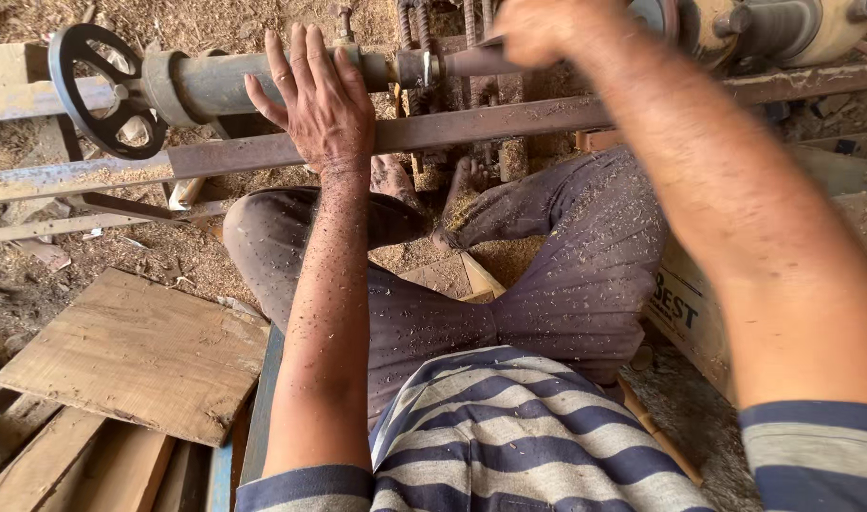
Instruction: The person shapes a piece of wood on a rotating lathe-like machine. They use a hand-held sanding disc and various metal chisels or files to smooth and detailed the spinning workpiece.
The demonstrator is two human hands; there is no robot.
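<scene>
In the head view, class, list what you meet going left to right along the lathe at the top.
Black handwheel → grey tailstock barrel → left hand, flat on the barrel → turned wooden spindle → right hand, blurred → round headstock.

I saw only one package from the head camera: a cardboard box on the ground at my right, just beside my right knee and partly hidden under my right forearm. It was plain brown, boxy, with one corner turned toward me, and its near face carried dark blue block lettering. Sawdust lay scattered about its base. I found no separate labels, no signs and no screens anywhere else in view.
</scene>
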